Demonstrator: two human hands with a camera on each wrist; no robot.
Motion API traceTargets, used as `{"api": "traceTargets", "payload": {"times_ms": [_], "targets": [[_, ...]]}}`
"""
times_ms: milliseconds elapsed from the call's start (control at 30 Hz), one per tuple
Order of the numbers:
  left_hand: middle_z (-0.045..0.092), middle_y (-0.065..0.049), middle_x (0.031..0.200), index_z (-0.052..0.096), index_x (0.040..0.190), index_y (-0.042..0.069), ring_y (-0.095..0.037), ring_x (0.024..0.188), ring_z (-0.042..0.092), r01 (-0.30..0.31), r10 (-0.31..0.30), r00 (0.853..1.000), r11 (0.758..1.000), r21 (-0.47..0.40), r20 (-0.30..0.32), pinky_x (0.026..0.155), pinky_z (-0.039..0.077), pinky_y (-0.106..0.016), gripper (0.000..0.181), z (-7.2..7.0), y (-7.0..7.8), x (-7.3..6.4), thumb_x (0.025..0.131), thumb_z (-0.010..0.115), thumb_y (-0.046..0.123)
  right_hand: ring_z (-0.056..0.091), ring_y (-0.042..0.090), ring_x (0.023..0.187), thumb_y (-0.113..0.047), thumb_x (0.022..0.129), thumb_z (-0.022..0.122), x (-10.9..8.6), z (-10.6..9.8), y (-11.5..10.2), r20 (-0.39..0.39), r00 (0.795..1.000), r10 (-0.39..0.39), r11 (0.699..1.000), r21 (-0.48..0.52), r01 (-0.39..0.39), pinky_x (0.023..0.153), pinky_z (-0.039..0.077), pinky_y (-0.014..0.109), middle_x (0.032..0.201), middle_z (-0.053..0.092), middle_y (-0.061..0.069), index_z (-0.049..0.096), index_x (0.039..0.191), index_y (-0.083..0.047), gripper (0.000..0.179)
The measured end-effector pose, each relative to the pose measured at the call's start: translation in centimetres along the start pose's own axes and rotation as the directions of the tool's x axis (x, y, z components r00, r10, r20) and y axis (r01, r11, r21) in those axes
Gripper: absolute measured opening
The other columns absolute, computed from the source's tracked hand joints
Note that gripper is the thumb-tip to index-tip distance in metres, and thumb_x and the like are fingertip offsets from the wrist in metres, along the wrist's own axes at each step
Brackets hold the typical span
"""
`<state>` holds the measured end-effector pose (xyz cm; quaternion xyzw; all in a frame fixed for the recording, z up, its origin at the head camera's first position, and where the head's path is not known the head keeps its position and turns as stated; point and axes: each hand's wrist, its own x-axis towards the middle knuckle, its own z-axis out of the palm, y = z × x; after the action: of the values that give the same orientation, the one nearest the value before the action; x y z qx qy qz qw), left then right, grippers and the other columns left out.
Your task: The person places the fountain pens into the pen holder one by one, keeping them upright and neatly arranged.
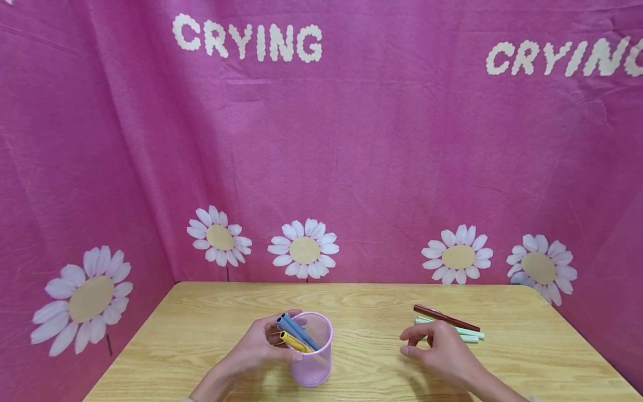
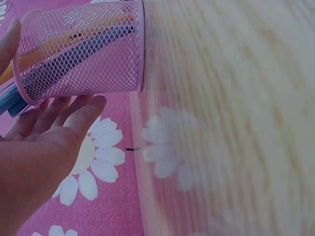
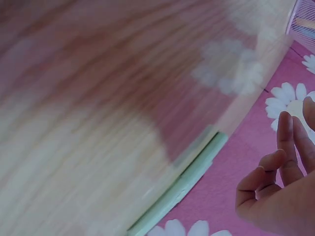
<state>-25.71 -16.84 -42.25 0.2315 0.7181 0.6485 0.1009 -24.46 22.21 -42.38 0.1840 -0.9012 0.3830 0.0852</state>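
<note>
A pink mesh pen cup (image 1: 312,373) stands upright on the table, with blue markers (image 1: 301,331) and a yellow marker (image 1: 295,341) leaning inside it. My left hand (image 1: 257,341) holds the cup near its rim, thumb on the near side and fingers on the far side. In the left wrist view the markers show through the mesh (image 2: 110,73). My right hand (image 1: 444,349) hovers over the table at the right, fingers loosely bent and holding nothing. Just beyond it lie a dark red marker (image 1: 447,317) and light green markers (image 1: 471,333), partly hidden by the hand.
The wooden table (image 1: 361,312) has rounded back corners. Behind it and at both sides hangs a pink cloth (image 1: 372,167) printed with daisies and white lettering.
</note>
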Motion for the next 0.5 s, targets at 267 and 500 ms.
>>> {"api": "traceTargets", "payload": {"times_ms": [267, 500], "targets": [[0.069, -0.019, 0.126, 0.054, 0.149, -0.004, -0.025, 0.104, 0.065, -0.002, 0.002, 1.000, 1.000, -0.004, -0.001, 0.090, 0.054, -0.030, 0.072, -0.1, 0.0, 0.0, 0.085, 0.086, 0.002, 0.050, 0.007, 0.073, -0.015, 0.085, 0.088, -0.7, -0.7, 1.2, -0.026, 1.000, 0.016, 1.000, -0.024, -0.016, 0.064, 0.039, 0.026, 0.079, 0.067, -0.016, 0.082, 0.097, -0.015, 0.013], [0.066, -0.023, 0.133, 0.052, 0.150, -0.006, -0.025, 0.105, 0.066, -0.008, 0.008, 1.000, 1.000, -0.014, 0.002, 0.091, 0.055, -0.029, 0.074, -0.1, -0.2, 0.0, 0.084, 0.086, 0.003, 0.045, 0.007, 0.067, -0.017, 0.084, 0.090, -1.0, -1.2, 2.6, -0.031, 0.998, 0.055, 0.997, -0.049, -0.056, 0.060, 0.038, 0.025, 0.076, 0.065, -0.015, 0.082, 0.095, -0.018, 0.014]]}}
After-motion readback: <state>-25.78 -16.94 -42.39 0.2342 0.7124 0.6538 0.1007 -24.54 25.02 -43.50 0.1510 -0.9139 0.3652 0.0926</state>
